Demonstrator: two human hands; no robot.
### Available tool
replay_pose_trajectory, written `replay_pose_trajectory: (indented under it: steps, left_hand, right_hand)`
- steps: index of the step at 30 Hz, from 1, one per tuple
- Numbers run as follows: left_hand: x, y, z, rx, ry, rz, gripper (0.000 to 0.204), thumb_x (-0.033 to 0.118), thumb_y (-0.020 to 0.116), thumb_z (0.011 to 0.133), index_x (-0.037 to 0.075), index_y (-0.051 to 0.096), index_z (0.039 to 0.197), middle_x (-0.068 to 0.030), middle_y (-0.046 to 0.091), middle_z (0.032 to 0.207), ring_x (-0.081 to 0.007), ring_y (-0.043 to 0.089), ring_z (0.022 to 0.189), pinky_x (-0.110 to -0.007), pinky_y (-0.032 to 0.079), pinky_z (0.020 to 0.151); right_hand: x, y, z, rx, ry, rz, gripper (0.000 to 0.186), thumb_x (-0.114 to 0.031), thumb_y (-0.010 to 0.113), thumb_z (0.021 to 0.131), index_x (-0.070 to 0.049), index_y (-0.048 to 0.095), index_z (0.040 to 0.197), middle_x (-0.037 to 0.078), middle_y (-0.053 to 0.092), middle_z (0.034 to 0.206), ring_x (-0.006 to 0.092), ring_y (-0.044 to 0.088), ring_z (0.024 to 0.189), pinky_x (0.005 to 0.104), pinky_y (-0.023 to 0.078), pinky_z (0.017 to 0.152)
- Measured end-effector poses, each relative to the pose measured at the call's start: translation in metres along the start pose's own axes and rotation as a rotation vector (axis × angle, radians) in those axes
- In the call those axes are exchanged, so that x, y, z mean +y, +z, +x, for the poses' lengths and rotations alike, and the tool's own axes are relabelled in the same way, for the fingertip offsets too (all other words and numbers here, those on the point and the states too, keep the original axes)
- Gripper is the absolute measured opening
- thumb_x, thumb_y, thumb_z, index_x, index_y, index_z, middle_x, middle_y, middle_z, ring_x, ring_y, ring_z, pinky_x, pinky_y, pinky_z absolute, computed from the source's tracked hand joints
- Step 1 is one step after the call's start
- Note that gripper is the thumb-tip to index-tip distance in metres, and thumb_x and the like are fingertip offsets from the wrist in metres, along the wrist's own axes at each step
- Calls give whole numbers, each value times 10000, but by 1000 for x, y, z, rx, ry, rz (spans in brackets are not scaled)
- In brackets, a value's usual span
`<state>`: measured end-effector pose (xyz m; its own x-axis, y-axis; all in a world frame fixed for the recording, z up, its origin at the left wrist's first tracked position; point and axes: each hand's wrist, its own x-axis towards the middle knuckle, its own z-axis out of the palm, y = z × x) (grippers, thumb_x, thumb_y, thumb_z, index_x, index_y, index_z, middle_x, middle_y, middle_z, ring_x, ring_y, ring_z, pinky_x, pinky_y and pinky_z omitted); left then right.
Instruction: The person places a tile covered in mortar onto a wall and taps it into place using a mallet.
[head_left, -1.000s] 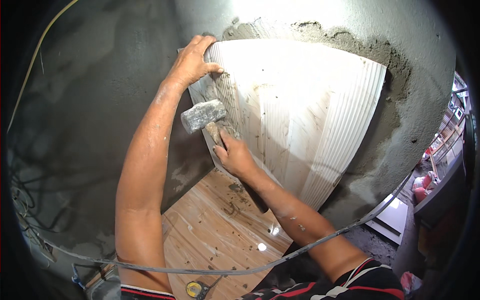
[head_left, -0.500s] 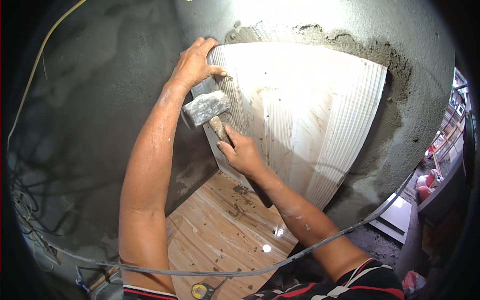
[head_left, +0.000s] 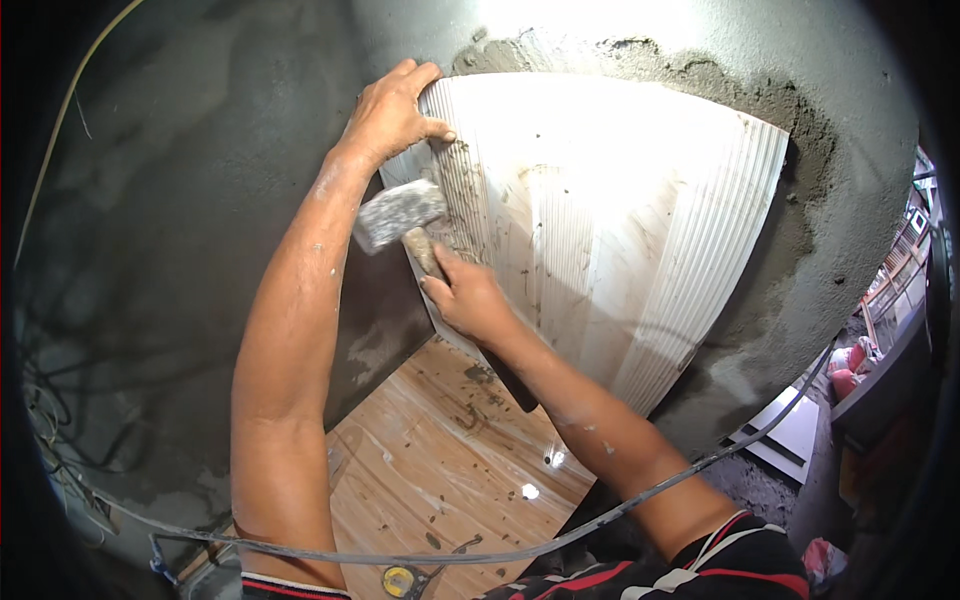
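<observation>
A large pale ribbed wall tile [head_left: 610, 200] stands against the mortar-coated wall, its face speckled with dark specks. My left hand [head_left: 392, 112] grips its upper left corner, fingers at the edge and thumb on the face. In my right hand [head_left: 475, 300] is a mallet [head_left: 402, 214] with a grey-white block head and a dark-ended handle. The mallet head, smeared by motion, is near the tile's left edge, below my left hand; I cannot tell whether it touches. Wet mortar [head_left: 800, 140] shows past the tile's top and right edges.
Below lies a glossy brown wood-look tile surface [head_left: 450, 470] with dark crumbs. A yellow tape measure [head_left: 398, 580] lies at its near edge. A grey cable [head_left: 450, 556] sags across the foreground. Tangled wires [head_left: 60, 470] hang at the left; white slabs [head_left: 785, 435] lie at the right.
The mallet and my right hand have shifted slightly left. My left hand stays at the tile's corner, and the view has moved a little.
</observation>
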<state>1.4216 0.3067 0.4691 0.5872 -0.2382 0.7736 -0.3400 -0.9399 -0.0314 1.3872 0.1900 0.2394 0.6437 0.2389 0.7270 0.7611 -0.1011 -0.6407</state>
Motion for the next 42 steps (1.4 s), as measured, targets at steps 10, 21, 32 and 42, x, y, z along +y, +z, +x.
replay_pose_trajectory:
  steps: [10,21,32,42]
  left_hand:
    - [-5,4,1,13,61,-31,697,280,962,610,137,659,1222,-55,658,1108,-277,652,1108,-457,547,980]
    - [-11,11,-4,71,96,-20,746,301,943,622,94,646,1273,-88,652,1158,-300,648,1117,-458,547,960]
    - [-38,23,-3,71,152,-518,546,181,797,828,-6,610,1306,-186,681,1236,-293,631,1156,-407,511,1011]
    - [-27,23,6,110,282,-543,574,189,813,803,9,618,1312,-166,679,1247,-259,636,1160,-390,516,1004]
  right_hand:
    - [12,47,65,-26,-3,-88,335,-155,677,880,48,611,1139,350,664,865,535,655,896,555,523,823]
    - [24,39,53,-41,-8,-17,453,-178,681,901,65,613,1277,326,684,971,458,696,901,456,541,825]
    - [81,70,-48,-299,142,-111,360,-172,670,895,49,599,1171,364,663,908,535,655,925,561,515,849]
    - [88,59,-62,-275,180,-141,471,-152,659,889,63,583,1302,368,651,947,521,663,910,536,535,821]
